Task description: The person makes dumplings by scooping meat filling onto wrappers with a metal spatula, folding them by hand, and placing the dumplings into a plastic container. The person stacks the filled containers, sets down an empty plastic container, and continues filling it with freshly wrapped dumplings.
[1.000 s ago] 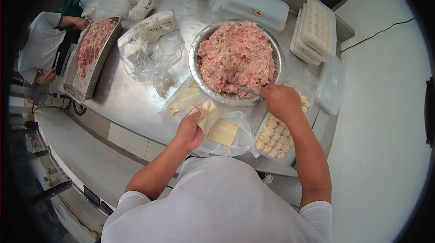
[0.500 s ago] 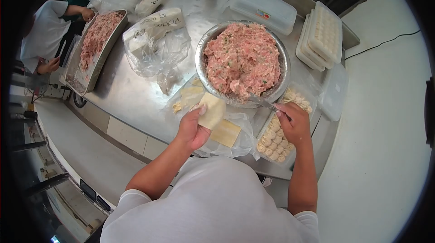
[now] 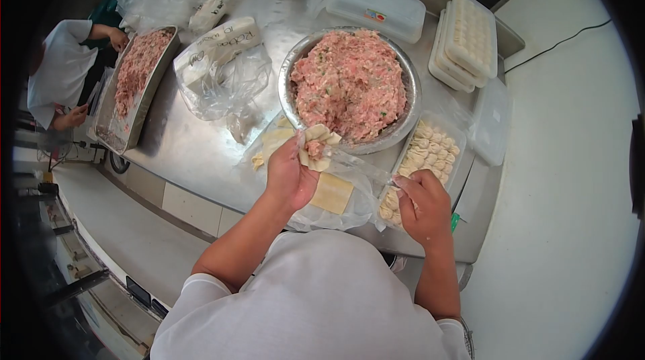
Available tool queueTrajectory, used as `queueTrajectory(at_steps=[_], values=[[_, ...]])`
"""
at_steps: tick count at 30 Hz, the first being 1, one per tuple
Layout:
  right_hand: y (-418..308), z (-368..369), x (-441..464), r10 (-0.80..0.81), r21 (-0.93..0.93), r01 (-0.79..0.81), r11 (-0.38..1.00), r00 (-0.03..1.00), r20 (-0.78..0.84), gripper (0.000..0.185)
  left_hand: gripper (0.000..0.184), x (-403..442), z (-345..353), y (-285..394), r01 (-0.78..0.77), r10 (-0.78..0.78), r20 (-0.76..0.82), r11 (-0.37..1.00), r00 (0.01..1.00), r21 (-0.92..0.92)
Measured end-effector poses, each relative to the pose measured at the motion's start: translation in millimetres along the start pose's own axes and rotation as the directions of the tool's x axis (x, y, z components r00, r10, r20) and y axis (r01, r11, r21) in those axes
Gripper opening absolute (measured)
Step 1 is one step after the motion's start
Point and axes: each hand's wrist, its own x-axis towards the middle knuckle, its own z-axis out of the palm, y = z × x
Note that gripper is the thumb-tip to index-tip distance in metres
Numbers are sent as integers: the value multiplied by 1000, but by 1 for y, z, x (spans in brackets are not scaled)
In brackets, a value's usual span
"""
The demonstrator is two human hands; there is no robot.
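My left hand (image 3: pixel 293 175) is closed around a dumpling wrapper (image 3: pixel 329 137) whose edges fold up about a lump of meat filling (image 3: pixel 314 150). In my right hand (image 3: pixel 424 207) is a thin metal spatula (image 3: pixel 363 166), its blade reaching left to the filling. Just beyond both hands stands a steel bowl (image 3: pixel 285 84) heaped with pink minced meat (image 3: pixel 353 81) flecked with green. Loose wrappers (image 3: pixel 331 193) lie on a plastic bag under my left hand. Beside my right hand, a clear tray (image 3: pixel 455 133) holds rows of pleated dumplings (image 3: pixel 430 152).
Lidded boxes (image 3: pixel 470 37) are stacked at the back right, near a clear container (image 3: pixel 376 9). Plastic-wrapped packs (image 3: pixel 222 58) lie left of the bowl. A co-worker (image 3: pixel 64 64) stands at the far left by a metal tray (image 3: pixel 151 81) of meat.
Meat filling now sits in the wrapper, which was bare and flat before. The spatula has moved from the bowl's edge to the wrapper. The view has shifted slightly.
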Motion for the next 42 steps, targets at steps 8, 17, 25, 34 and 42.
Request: queueTrajectory(at_steps=[8, 17, 25, 34, 42], values=[[3, 14, 6, -56, -130, 53, 990, 998, -21, 27, 38, 1, 13, 3, -78, 78, -57, 997, 995, 5], [11, 33, 30, -80, -62, 80, 995, 997, -3, 28, 38, 3, 14, 5, -126, 127, -32, 992, 991, 16], [84, 24, 89, 193, -267, -133, 955, 957, 215, 18, 39, 12, -5, 24, -125, 124, -68, 992, 990, -12], [4, 17, 51, -163, 16, 163, 986, 986, -31, 26, 37, 12, 3, 17, -117, 111, -68, 988, 992, -98], [-5, 8, 26, -51, 2, 52, 999, 991, -126, 26, 39, -9, 44, 29, 51, 3, 284, 982, 959, -182]])
